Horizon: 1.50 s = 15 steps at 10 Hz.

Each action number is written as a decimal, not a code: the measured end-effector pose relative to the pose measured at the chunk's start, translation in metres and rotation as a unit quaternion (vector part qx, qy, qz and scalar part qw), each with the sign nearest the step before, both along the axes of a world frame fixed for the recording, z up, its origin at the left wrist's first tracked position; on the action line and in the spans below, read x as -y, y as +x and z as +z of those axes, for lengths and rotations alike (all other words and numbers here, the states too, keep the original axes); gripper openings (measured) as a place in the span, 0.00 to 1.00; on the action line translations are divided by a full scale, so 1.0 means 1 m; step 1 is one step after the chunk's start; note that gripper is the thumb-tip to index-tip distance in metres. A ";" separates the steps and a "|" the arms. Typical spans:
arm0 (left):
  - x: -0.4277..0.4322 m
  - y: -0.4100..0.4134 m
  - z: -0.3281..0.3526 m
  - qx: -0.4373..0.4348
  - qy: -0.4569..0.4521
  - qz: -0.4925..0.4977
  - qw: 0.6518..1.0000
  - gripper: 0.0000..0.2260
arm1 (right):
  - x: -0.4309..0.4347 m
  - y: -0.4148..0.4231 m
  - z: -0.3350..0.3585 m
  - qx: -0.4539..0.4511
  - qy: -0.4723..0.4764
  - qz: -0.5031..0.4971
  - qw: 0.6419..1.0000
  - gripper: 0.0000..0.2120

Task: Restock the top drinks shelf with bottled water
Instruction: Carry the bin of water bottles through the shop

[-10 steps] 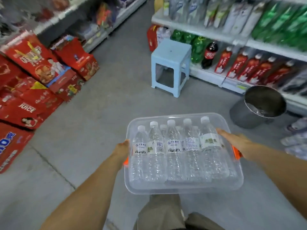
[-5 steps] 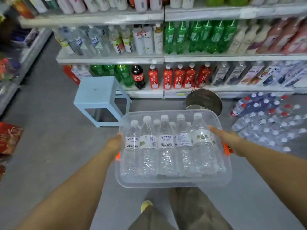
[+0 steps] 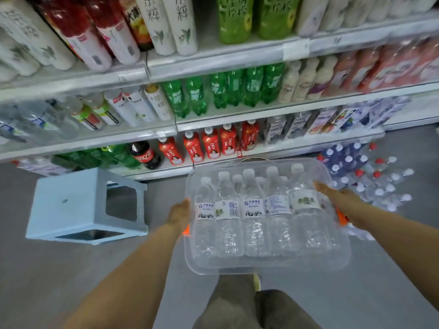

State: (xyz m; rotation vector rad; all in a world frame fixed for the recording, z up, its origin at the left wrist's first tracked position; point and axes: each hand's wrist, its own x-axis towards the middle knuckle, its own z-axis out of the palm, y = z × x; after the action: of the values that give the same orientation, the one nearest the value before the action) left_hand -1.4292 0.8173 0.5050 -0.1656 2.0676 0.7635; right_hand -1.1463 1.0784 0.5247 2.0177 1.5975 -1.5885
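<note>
A clear plastic bin (image 3: 266, 265) with orange handles holds several bottles of water (image 3: 253, 207), standing upright with white caps. My left hand (image 3: 179, 216) grips the bin's left side and my right hand (image 3: 342, 200) grips its right side, carrying it at waist height. The drinks shelves (image 3: 213, 62) rise right in front of me, packed with white, red and green bottles. The very top shelf lies outside the view.
A light blue plastic stool (image 3: 78, 205) stands on the grey floor to my left, close to the lowest shelf. Shrink-wrapped packs of bottled water (image 3: 370, 176) lie on the floor at the right. My legs show below the bin.
I have turned from the aisle toward the drinks shelves and stepped closer, so the shelves now fill the upper view. The stool has shifted to my left. Both hands keep hold of the bin.
</note>
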 end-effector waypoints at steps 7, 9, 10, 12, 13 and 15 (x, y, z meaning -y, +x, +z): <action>-0.195 -0.084 -0.193 0.018 -0.049 0.053 0.997 0.22 | -0.209 -0.099 -0.187 0.018 -0.033 0.011 0.999 0.31; -0.203 -0.099 -0.230 0.031 -0.046 0.089 0.995 0.23 | -0.221 -0.112 -0.220 0.006 -0.023 0.002 1.000 0.22; -0.197 -0.096 -0.228 0.037 -0.055 0.114 0.991 0.23 | -0.217 -0.112 -0.222 0.002 -0.016 -0.018 1.000 0.19; -0.205 -0.095 -0.224 0.047 -0.066 0.103 0.991 0.23 | -0.216 -0.110 -0.230 0.033 -0.045 -0.031 0.998 0.37; -0.207 -0.098 -0.211 0.068 -0.093 0.073 0.991 0.24 | -0.224 -0.106 -0.243 0.088 -0.053 0.019 0.995 0.45; -0.202 -0.106 -0.155 0.008 -0.100 -0.200 0.975 0.23 | -0.199 -0.141 -0.148 0.159 -0.010 0.217 0.963 0.17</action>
State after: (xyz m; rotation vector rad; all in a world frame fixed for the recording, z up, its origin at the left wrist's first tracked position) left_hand -1.5348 1.0189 0.3502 0.1311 2.0692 0.3074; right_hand -1.2873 1.2776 0.3768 1.6517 1.7262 -1.0623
